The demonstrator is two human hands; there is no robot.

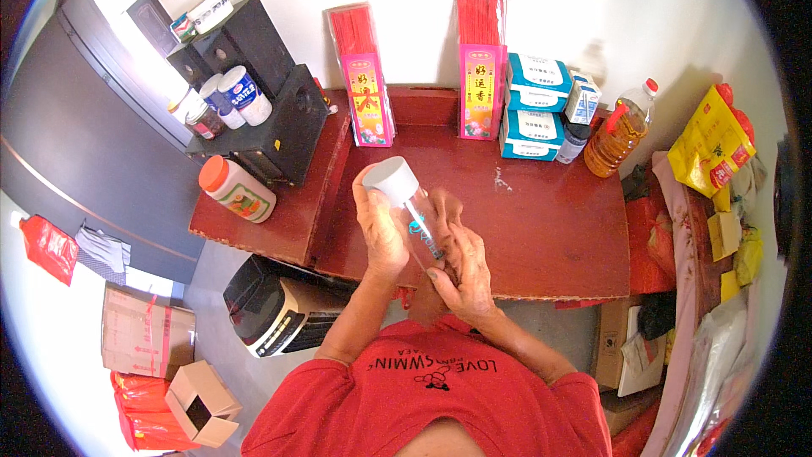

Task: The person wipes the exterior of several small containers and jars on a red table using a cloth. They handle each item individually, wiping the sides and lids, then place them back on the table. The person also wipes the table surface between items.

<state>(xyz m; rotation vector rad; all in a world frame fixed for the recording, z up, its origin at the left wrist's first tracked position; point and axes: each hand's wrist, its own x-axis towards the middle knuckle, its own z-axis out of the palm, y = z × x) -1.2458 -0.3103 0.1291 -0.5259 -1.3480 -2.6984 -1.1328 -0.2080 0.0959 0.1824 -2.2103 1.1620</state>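
A clear drinking bottle point(420, 224) with a wide white lid point(392, 178) and teal lettering is tilted between my two hands, above the front of the red wooden table point(550, 241). My left hand point(381, 233) closes on the bottle's upper left side, its fingers just under the lid and partly hidden behind it. Lower down, my right hand point(465, 264) wraps the bottle's body, with the thumb pressing near its base. No liquid can be made out through the clear wall.
Two pink incense packets point(366, 93) lean against the wall. Blue-and-white boxes point(533, 131) and an oil bottle point(620, 131) stand at the back right. An orange-capped jar point(238, 189) and black speakers point(292, 127) are at left. A cardboard box point(203, 404) sits on the floor.
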